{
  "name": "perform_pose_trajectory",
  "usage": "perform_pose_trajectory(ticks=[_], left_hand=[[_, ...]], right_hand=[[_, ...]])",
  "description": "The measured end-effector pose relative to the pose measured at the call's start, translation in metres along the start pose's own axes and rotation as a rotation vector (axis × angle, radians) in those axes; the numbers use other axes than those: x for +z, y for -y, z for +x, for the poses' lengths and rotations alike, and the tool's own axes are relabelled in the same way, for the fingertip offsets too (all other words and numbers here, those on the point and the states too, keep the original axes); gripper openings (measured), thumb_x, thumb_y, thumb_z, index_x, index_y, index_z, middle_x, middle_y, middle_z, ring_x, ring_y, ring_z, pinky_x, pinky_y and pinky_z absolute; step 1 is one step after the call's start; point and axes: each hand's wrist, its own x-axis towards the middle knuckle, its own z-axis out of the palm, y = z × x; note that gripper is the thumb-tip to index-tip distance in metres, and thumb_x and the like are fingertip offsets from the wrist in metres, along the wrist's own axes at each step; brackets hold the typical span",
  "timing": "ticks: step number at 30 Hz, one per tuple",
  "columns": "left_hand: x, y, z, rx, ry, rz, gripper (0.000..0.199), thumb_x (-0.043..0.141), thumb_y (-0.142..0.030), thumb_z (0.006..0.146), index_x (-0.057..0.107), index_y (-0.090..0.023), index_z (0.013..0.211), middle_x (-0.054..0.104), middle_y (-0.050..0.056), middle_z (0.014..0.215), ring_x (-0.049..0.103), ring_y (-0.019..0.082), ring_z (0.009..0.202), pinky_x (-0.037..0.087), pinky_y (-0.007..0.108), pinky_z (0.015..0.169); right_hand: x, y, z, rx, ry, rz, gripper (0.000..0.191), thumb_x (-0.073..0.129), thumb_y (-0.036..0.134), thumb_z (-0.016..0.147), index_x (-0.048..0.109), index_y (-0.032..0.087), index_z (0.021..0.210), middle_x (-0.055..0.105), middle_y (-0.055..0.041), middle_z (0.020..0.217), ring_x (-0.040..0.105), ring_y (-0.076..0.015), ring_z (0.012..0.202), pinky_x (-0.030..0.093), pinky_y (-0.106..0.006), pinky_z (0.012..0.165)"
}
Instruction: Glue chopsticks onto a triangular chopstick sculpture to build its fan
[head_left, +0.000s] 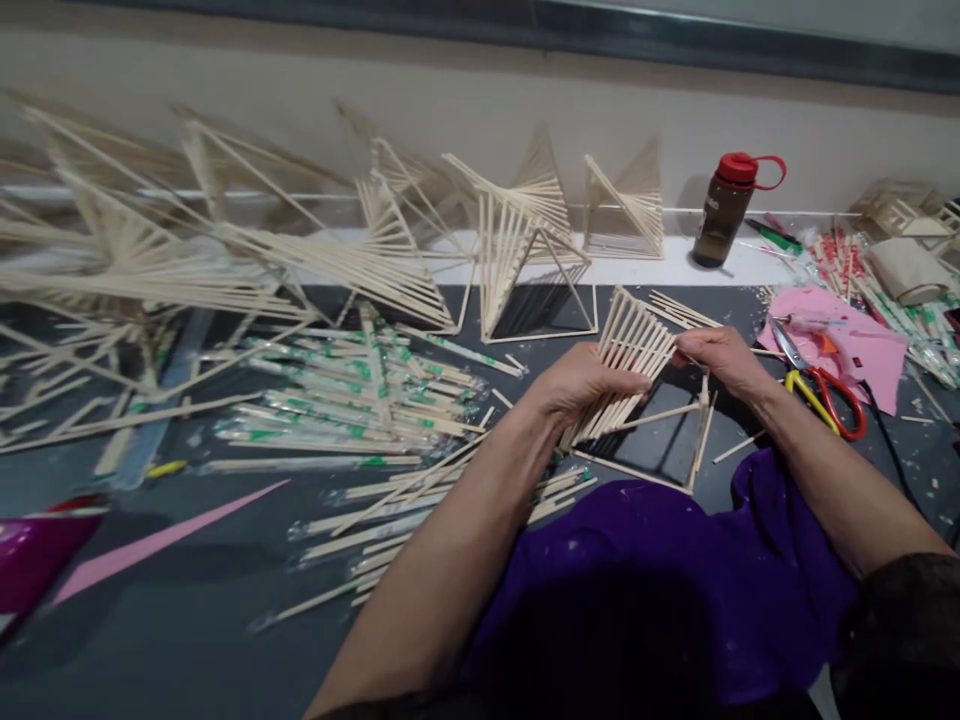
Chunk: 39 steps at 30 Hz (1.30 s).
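A small frame of thin wooden sticks (634, 330), like chopsticks, stands at the table's near edge in front of me. Its sticks are laid side by side in a twisting fan, above a base of single sticks. My left hand (589, 380) grips the fan from the left, thumb across the sticks. At the fan's upper right end, my right hand (716, 357) pinches with thumb and fingers; the fingertips are partly hidden. Left of the frame lie many chopsticks in clear and green wrappers (322, 400), with loose bare sticks nearer me.
Finished stick frames (525, 250) line the wall side. A brown bottle with a red lid (724, 210) stands behind. On the right, scissors with red and yellow handles (825, 390) lie by a pink sheet (889, 355) bearing a glue gun (844, 350). A pink strip (165, 540) lies left.
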Motion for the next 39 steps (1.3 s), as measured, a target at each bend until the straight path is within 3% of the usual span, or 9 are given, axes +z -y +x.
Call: perform_pose_trajectory(ticks=[9, 19, 31, 39], left_hand=[[-0.007, 0.007, 0.003, 0.042, 0.081, -0.048, 0.029, 0.081, -0.019, 0.046, 0.065, -0.011, 0.068, 0.063, 0.003, 0.062, 0.056, 0.014, 0.056, 0.043, 0.027, 0.057], [-0.034, 0.011, -0.016, -0.008, 0.205, 0.023, 0.031, 0.080, -0.019, 0.039, 0.063, -0.014, 0.065, 0.060, -0.003, 0.056, 0.048, 0.008, 0.051, 0.037, 0.024, 0.054], [-0.031, 0.014, -0.018, -0.029, 0.165, 0.051, 0.038, 0.081, -0.019, 0.039, 0.062, -0.014, 0.072, 0.057, -0.005, 0.057, 0.047, 0.008, 0.051, 0.033, 0.021, 0.049], [-0.031, 0.013, -0.018, -0.040, 0.209, 0.070, 0.034, 0.081, -0.021, 0.041, 0.060, -0.015, 0.066, 0.055, -0.005, 0.053, 0.042, 0.006, 0.047, 0.031, 0.021, 0.047]], right_hand=[[-0.001, 0.004, -0.003, 0.013, -0.023, -0.078, 0.032, 0.069, 0.048, 0.070, 0.069, 0.017, 0.060, 0.065, -0.0022, 0.063, 0.056, -0.0146, 0.063, 0.044, -0.029, 0.068], [0.000, 0.007, -0.004, 0.006, -0.040, -0.119, 0.038, 0.070, 0.054, 0.070, 0.071, 0.018, 0.060, 0.066, -0.0040, 0.064, 0.056, -0.0174, 0.064, 0.045, -0.032, 0.068], [0.001, 0.005, -0.003, 0.027, -0.025, -0.069, 0.038, 0.070, 0.055, 0.068, 0.069, 0.018, 0.060, 0.065, -0.0031, 0.063, 0.057, -0.0158, 0.063, 0.046, -0.031, 0.069], [0.002, 0.006, -0.002, 0.010, -0.006, -0.074, 0.039, 0.067, 0.052, 0.070, 0.064, 0.017, 0.055, 0.060, -0.0019, 0.059, 0.052, -0.0140, 0.061, 0.044, -0.029, 0.067]])
